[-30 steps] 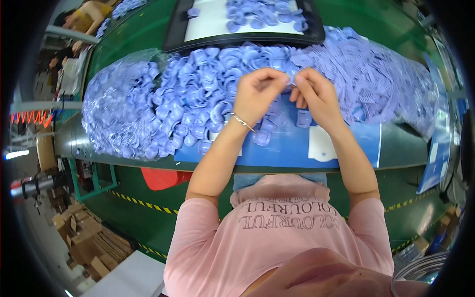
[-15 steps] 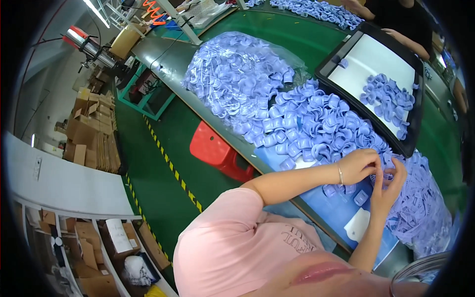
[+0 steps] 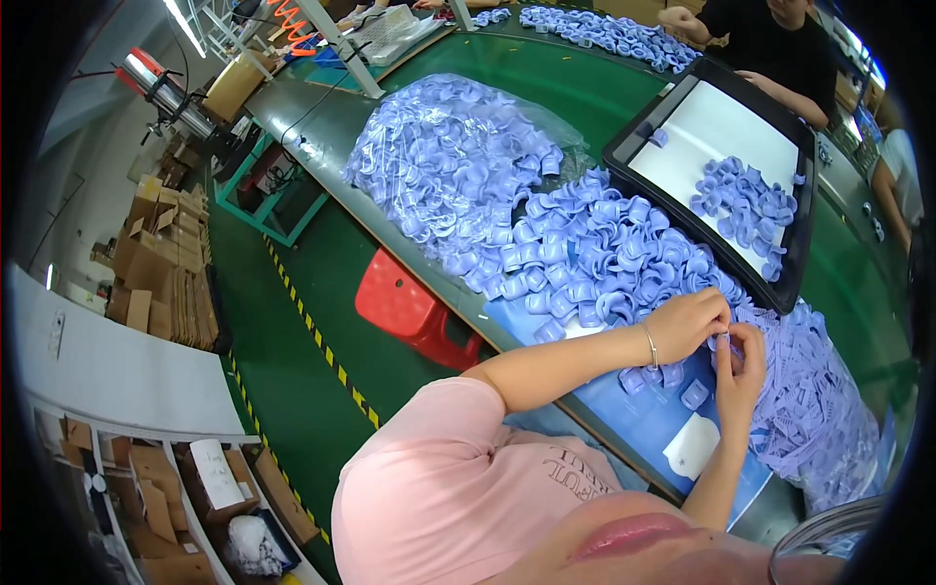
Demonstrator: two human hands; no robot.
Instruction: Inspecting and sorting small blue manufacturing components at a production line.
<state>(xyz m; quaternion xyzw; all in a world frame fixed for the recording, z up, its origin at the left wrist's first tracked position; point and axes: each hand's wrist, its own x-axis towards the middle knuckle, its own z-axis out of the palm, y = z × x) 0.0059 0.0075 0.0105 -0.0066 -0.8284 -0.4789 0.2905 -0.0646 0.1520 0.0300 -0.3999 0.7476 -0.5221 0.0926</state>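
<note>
My left hand [image 3: 685, 325], with a thin bracelet at the wrist, is closed with its fingertips pinched together. Against those fingertips sits my right hand [image 3: 742, 363], its thumb and fingers also closed. Whatever lies between them is too small and covered to make out. Just beyond the hands spreads a heap of curved lavender plastic pieces [image 3: 624, 244]. A few similar loose pieces [image 3: 694, 394] lie on the blue sheet [image 3: 624, 405] beneath my wrists. By my right hand rests a bag of thin, flat, ridged lavender pieces [image 3: 814, 390].
Behind the heap, a black-rimmed tray [image 3: 624, 148] holds more curved pieces. A clear plastic bag [image 3: 453, 161] full of them lies to the left. A white cut-out card [image 3: 693, 446] is near my right forearm. A red stool [image 3: 405, 302] stands beside the table. Across sits another person [image 3: 780, 49].
My right hand's fingers, spread apart before, have closed in against my left fingertips. The whole view has shifted slightly, and the co-worker across shows more fully.
</note>
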